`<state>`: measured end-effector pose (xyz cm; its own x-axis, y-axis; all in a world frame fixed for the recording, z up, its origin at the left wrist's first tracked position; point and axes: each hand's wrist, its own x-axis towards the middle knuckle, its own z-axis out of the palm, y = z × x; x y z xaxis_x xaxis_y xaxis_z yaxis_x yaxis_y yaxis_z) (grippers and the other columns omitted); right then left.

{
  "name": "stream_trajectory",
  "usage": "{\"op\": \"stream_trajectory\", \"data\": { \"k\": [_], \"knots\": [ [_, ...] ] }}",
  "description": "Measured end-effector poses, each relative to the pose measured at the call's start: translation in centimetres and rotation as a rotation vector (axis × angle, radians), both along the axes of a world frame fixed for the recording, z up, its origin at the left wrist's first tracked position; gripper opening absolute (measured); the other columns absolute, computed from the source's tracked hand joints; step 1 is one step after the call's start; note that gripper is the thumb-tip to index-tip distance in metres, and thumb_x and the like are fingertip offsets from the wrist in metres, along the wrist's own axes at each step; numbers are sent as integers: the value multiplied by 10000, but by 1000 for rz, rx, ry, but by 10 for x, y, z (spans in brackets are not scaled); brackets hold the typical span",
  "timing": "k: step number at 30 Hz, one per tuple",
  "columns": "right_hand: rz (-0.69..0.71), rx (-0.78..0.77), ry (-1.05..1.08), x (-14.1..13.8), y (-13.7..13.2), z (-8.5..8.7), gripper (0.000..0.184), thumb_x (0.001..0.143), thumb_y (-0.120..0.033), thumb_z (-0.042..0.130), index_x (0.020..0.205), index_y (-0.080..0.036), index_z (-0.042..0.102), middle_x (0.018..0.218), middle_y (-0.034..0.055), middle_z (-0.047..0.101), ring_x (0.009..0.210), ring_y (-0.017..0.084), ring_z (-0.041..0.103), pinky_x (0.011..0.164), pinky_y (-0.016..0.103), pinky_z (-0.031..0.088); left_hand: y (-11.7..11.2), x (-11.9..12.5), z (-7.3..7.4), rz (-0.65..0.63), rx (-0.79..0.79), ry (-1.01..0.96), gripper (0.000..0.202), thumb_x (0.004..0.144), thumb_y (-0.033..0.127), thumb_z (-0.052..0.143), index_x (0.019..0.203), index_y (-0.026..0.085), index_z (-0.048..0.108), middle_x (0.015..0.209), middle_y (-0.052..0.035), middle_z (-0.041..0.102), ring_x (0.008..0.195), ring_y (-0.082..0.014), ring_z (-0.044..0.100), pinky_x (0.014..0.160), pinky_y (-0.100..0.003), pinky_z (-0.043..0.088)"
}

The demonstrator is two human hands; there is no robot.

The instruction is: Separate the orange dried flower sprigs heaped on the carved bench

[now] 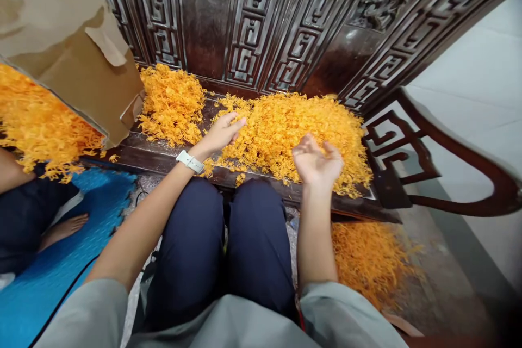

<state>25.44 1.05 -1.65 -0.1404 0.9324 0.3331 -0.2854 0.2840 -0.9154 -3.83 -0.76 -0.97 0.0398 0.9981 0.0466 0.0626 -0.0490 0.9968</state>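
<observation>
A big heap of orange plastic pieces (285, 130) covers the seat of a dark carved wooden bench (163, 155). My left hand (222, 131), with a white watch on the wrist, lies on the heap's left edge with its fingers stretched out flat. My right hand (316, 162) hovers palm up over the heap's front, fingers loosely curled and apart, nothing clear in it. A smaller orange pile (171, 103) lies to the left on the seat.
A torn cardboard box (73, 43) full of orange pieces stands at the left. More orange pieces (367, 258) lie on the floor at the right. Another person's leg and foot (61, 228) rest on a blue mat (49, 288). The bench armrest (408, 157) curves at right.
</observation>
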Motion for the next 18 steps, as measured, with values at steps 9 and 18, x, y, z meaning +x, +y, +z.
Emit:
{"op": "stream_trajectory", "data": {
  "k": [9, 18],
  "knots": [
    [137, -111, -110, -100, -11, 7, 494, 837, -685, 828, 901, -227, 656, 716, -24, 559, 543, 105, 452, 531, 273, 401, -11, 1, 4, -214, 56, 142, 671, 907, 884, 564, 832, 222, 644, 555, 6, 544, 464, -116, 411, 516, -305, 300],
    [23, 143, -278, -45, -94, 38, 236, 1066, -387, 692, 895, -259, 790, 574, -26, 490, 460, 109, 377, 469, 299, 270, -18, 21, 26, -404, 287, 202, 798, 870, 943, 527, 698, 177, 666, 602, 10, 477, 577, -133, 400, 607, -320, 327]
  ]
}}
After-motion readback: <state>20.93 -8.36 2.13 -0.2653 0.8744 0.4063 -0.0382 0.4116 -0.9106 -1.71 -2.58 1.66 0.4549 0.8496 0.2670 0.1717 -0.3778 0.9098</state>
